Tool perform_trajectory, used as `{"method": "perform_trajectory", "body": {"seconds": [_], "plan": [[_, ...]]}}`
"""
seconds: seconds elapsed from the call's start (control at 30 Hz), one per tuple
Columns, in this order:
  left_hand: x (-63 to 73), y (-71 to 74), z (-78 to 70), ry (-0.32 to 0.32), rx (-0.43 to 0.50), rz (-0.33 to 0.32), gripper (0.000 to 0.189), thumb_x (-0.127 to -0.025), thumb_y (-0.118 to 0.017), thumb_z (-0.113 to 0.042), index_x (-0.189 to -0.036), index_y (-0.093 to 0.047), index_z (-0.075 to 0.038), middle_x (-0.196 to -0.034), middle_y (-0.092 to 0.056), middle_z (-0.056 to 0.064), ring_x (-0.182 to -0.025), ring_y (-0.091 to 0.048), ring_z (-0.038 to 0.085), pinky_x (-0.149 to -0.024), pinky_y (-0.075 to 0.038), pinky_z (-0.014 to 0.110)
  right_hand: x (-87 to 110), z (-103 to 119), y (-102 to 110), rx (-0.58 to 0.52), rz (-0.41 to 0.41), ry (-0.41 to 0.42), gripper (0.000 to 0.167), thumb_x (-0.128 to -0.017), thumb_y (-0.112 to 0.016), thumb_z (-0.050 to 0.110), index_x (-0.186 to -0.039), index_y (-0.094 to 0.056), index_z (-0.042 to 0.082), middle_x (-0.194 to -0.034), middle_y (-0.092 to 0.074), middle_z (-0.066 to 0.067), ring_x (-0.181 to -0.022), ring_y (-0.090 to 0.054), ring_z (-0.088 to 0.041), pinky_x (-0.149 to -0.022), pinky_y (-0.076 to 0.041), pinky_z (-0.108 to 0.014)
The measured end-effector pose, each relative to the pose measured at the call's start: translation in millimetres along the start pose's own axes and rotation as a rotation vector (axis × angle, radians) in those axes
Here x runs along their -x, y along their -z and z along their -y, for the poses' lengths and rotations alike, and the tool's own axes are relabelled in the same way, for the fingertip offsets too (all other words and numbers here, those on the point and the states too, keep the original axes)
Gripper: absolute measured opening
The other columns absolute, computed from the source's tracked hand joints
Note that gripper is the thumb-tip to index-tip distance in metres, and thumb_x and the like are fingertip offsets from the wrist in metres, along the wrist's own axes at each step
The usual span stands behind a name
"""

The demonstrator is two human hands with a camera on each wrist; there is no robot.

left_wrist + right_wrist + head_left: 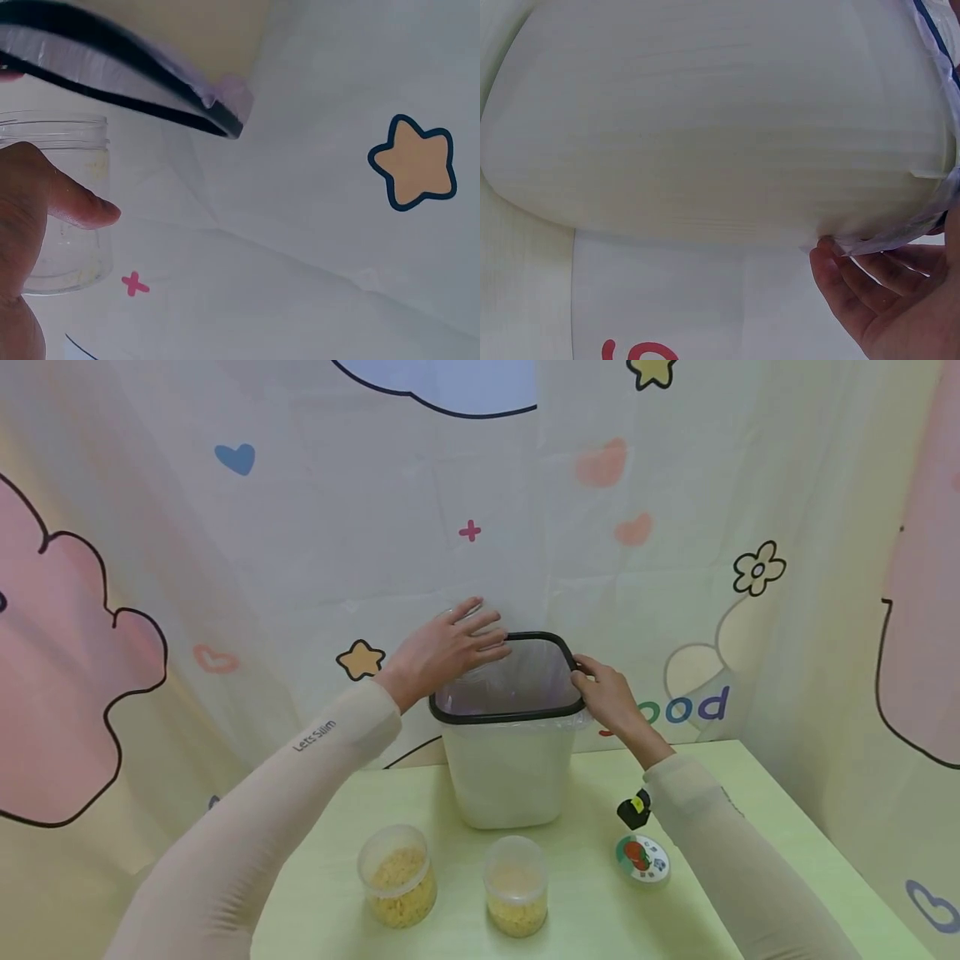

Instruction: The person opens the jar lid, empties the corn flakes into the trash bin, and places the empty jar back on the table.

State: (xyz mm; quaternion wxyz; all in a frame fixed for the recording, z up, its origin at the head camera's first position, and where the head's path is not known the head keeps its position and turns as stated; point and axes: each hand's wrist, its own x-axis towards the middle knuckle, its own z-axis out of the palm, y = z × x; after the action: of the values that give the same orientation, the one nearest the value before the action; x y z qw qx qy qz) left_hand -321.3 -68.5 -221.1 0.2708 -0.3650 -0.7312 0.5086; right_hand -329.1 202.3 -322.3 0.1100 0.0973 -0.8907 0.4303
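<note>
A white trash bin (510, 772) with a black rim (495, 718) and a translucent purple liner (517, 677) stands on the table. My left hand (450, 647) is over the bin's left back side, gripping a clear plastic jar (71, 255), its threaded mouth towards the bin. Small yellowish bits cling inside the jar, which is mostly hidden behind the hand in the head view. At the bin's right side, my right hand (606, 692) holds the rim, its fingers on the overhanging liner in the right wrist view.
Two clear tubs stand on the table in front of the bin, a left tub (399, 885) and a middle tub (517, 893), both holding yellow crumbly stuff. A round lid (642, 860) with a red picture and a small black object (634, 810) lie near the right forearm. A printed curtain (315, 552) hangs behind.
</note>
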Motion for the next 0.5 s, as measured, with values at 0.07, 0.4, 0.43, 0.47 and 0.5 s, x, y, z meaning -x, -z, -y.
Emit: {"method": "perform_trajectory", "body": {"seconds": [0.07, 0.4, 0.43, 0.47, 0.5], "plan": [[-1.0, 1.2, 0.5, 0.018, 0.016, -0.001, 0.1, -0.083, -0.079, -0.018, -0.158, -0.015, -0.03, -0.165, -0.019, -0.002, -0.154, -0.013, 0.024, -0.125, -0.002, 0.05, -0.1, -0.2, 0.5, 0.0, -0.003, 0.002, 0.051, -0.103, -0.038, 0.026, -0.15, -0.038, 0.005, -0.145, -0.05, -0.022, -0.137, -0.044, -0.04, -0.112, -0.038, -0.054], [-4.5, -3.3, -16.6, -0.015, 0.024, 0.022, 0.096, -0.086, -0.076, -0.02, -0.158, -0.013, -0.031, -0.165, -0.018, -0.004, -0.153, -0.014, 0.023, -0.126, -0.004, 0.048, 1.4, -1.4, 1.2, 0.012, 0.015, -0.003, 0.052, -0.103, -0.035, 0.027, -0.152, -0.035, 0.007, -0.148, -0.047, -0.021, -0.14, -0.041, -0.039, -0.114, -0.035, -0.055], [-3.7, -3.7, -16.0, 0.002, 0.043, 0.019, 0.096, -0.086, -0.076, -0.02, -0.158, -0.013, -0.03, -0.165, -0.018, -0.004, -0.154, -0.014, 0.023, -0.126, -0.004, 0.048, 1.2, -1.7, 1.3, 0.012, 0.014, -0.003, 0.052, -0.104, -0.035, 0.027, -0.152, -0.035, 0.007, -0.148, -0.047, -0.021, -0.139, -0.041, -0.039, -0.114, -0.035, -0.055], [-2.9, -4.0, -15.0, 0.02, 0.067, 0.014, 0.095, -0.086, -0.075, -0.02, -0.158, -0.014, -0.03, -0.165, -0.019, -0.003, -0.154, -0.014, 0.023, -0.126, -0.003, 0.049, 0.8, -2.2, 1.3, 0.013, 0.014, -0.004, 0.052, -0.104, -0.035, 0.027, -0.152, -0.035, 0.007, -0.148, -0.047, -0.021, -0.139, -0.041, -0.039, -0.114, -0.035, -0.055], [-2.1, -4.2, -13.9, 0.037, 0.089, 0.006, 0.095, -0.086, -0.076, -0.02, -0.158, -0.014, -0.029, -0.165, -0.02, -0.003, -0.154, -0.014, 0.023, -0.126, -0.003, 0.049, 0.5, -2.6, 1.4, 0.014, 0.016, -0.004, 0.052, -0.104, -0.035, 0.027, -0.152, -0.035, 0.007, -0.148, -0.047, -0.021, -0.139, -0.042, -0.04, -0.113, -0.036, -0.055]]}}
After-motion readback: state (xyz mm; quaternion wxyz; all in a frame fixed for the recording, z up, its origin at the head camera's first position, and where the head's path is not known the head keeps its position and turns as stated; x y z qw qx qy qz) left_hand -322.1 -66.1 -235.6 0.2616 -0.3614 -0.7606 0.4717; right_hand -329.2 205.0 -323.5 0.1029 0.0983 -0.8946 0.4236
